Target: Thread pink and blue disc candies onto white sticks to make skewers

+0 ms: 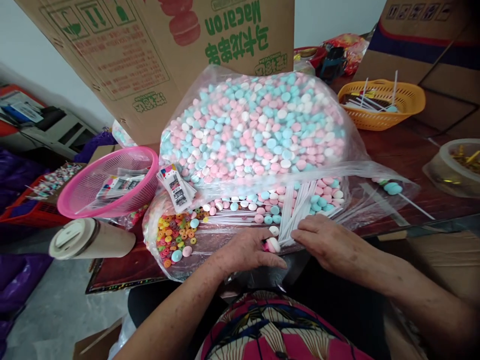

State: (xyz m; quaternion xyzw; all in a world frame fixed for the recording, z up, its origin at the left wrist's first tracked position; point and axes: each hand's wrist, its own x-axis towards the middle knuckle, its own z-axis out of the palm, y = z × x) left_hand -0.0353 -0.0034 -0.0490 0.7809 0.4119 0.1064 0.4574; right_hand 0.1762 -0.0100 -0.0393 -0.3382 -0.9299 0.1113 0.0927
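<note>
My left hand [245,250] is closed in a pinch on round pink and white candies [273,245] at the near edge of the table. My right hand [326,240] lies just to the right, fingers curled over a bundle of white sticks [296,212] that fan out towards the back. Both hands rest on a clear plastic sheet [225,240] strewn with pink, blue and white candies [268,205] and small colourful ring candies [174,235]. Behind them a big clear bag [255,125] is packed with the same pastel candies.
A pink basket [112,182] with label packets stands at the left, a lidded cup [90,239] lying beside it. An orange basket [382,102] with sticks sits back right. A finished candy stick [397,190] lies at right. Cardboard boxes [150,50] rise behind. A tub [455,165] is far right.
</note>
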